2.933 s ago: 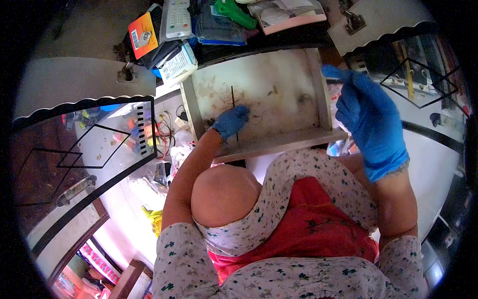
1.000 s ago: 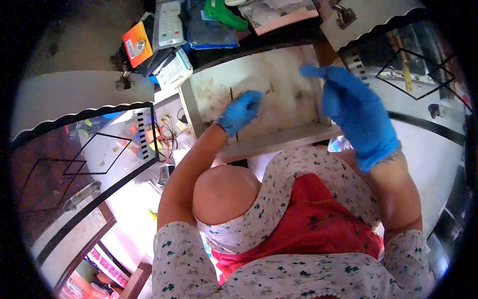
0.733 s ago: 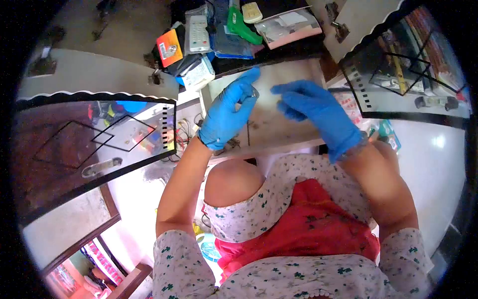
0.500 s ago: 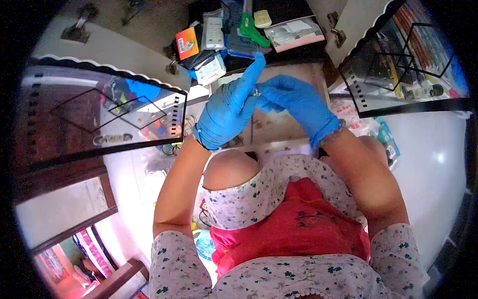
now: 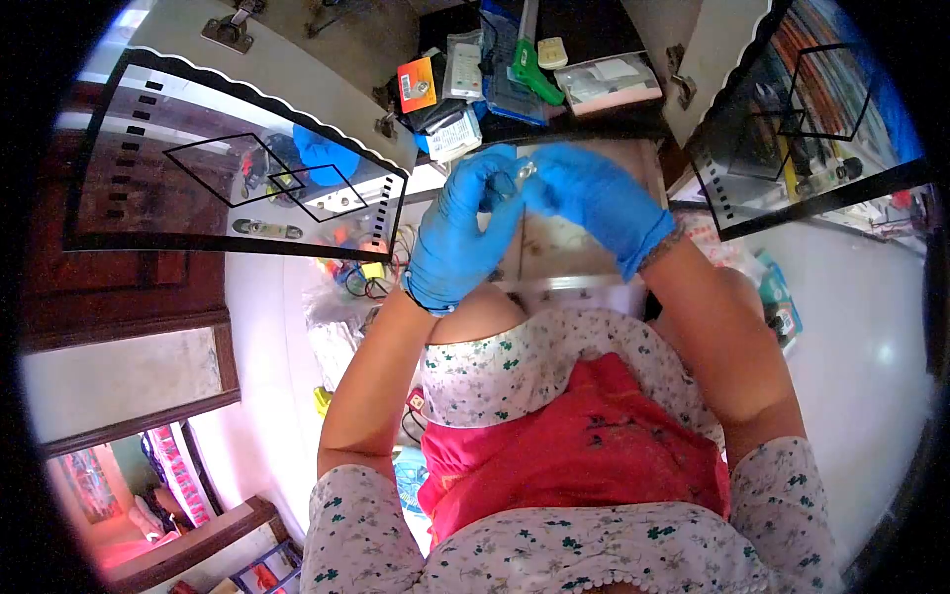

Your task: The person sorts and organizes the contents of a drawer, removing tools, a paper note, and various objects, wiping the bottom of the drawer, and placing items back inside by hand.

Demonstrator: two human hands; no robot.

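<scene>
My left hand (image 5: 457, 233), in a blue glove, is raised in front of the cabinet with its fingers curled. Close against it is my right hand (image 5: 600, 203), gloved in blue too, its fingertips pinched together. Between the fingertips of both hands shows a small shiny piece (image 5: 526, 171), silvery or clear, too small to name. The gloved fingers hide much of it.
Glass-panelled cabinet doors stand open at left (image 5: 237, 168) and right (image 5: 811, 119). Beyond my hands lie a green-handled tool (image 5: 534, 71), an orange card (image 5: 417, 84), a white remote (image 5: 464, 69) and a shallow box (image 5: 609, 84). Plastic bags lie on the floor.
My left index finger, which pointed up, has curled in towards the small shiny piece. Both hands stay close together. The view has shifted, so the cabinet appears further right.
</scene>
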